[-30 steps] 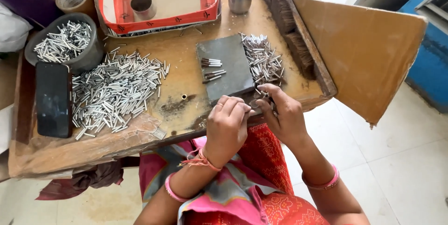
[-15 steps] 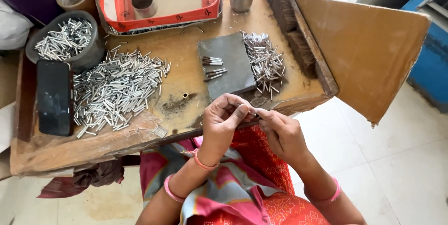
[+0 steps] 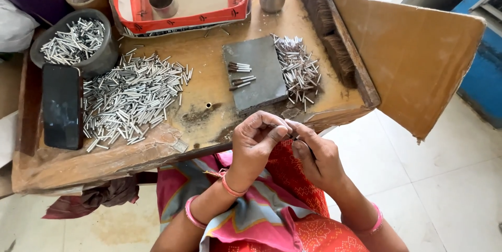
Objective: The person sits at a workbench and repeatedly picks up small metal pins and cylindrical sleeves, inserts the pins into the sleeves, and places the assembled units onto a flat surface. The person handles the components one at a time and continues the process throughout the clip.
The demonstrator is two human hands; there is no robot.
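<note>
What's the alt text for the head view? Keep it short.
Seen from above, a person's left hand and right hand meet fingertip to fingertip over their lap, pinching a small dark piece, at the edge of a worn wooden board strewn with short metal tubes, beside a grey slab and a black phone.

Shiny metal pins [image 3: 130, 98] (rough wooden table [image 3: 209, 82])

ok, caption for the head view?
Both hands pinch a small metal piece over the lap, beside a wooden board strewn with metal pins.
</note>
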